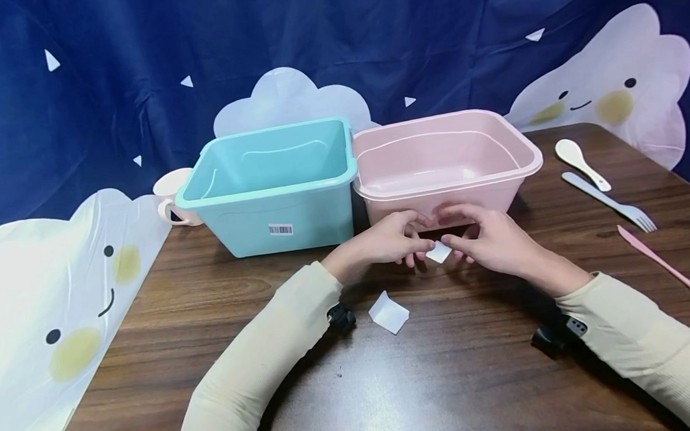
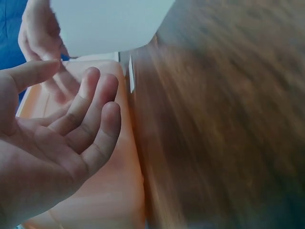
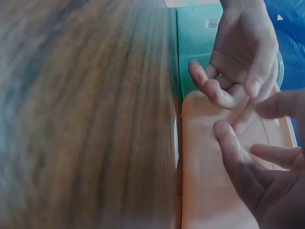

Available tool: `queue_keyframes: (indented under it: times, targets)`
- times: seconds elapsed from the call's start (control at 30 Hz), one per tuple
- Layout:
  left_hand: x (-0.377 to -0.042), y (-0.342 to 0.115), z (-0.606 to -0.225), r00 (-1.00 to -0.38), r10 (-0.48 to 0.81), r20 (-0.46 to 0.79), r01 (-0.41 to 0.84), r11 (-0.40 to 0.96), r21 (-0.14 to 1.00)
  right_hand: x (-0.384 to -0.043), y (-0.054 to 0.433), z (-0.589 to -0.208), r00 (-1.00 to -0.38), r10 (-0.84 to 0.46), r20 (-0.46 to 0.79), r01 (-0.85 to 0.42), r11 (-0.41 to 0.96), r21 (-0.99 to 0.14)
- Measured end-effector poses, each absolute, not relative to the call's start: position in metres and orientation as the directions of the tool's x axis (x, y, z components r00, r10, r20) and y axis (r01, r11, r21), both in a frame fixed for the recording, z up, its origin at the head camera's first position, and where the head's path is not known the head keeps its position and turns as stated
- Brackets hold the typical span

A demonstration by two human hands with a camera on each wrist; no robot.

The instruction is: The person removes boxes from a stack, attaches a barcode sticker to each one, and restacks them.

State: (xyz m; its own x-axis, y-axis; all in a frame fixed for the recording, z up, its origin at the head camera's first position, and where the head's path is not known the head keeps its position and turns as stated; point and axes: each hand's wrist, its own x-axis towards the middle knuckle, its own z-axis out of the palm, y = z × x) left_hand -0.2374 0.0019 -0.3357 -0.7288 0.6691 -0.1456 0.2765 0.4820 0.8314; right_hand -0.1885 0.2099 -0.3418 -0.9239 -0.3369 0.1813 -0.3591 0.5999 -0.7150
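My left hand [image 1: 388, 239] and right hand [image 1: 495, 239] face each other in front of the pink basin [image 1: 455, 192], thumbs near each other, fingers loosely bent. Between and below the fingertips shows a small white paper piece [image 1: 439, 252]. In the right wrist view a thin white paper edge [image 3: 176, 143] lies along the tabletop, below both hands. In that view the left hand [image 3: 245, 57] and the right hand [image 3: 267, 167] have thumb and fingers apart, with nothing seen between them. A second white paper piece [image 1: 389, 313], slightly creased, lies closer to me.
A turquoise bin [image 1: 275, 222] with a barcode label stands left of the pink basin, a pale pink mug [image 1: 175, 185] behind its left side. At the right lie a white spoon [image 1: 579, 161], a pale fork [image 1: 608, 202] and a pink knife [image 1: 670, 269] on the wooden table [image 1: 459, 385].
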Motion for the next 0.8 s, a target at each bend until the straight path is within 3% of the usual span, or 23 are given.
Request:
queue_keyframes:
  times: [0.33,0.8]
  targets:
    - [-0.236,-0.010,-0.336,-0.713,0.688,-0.138,0.300,0.477,0.826,-0.193,0.214,-0.345,-0.912,-0.409,-0.036,-0.302,0.727,-0.617]
    - [-0.229,-0.026,-0.324,-0.680,0.713,-0.171,0.310,0.492,0.813,-0.189,0.212,-0.344,-0.903,-0.427,-0.038,-0.310,0.712,-0.630]
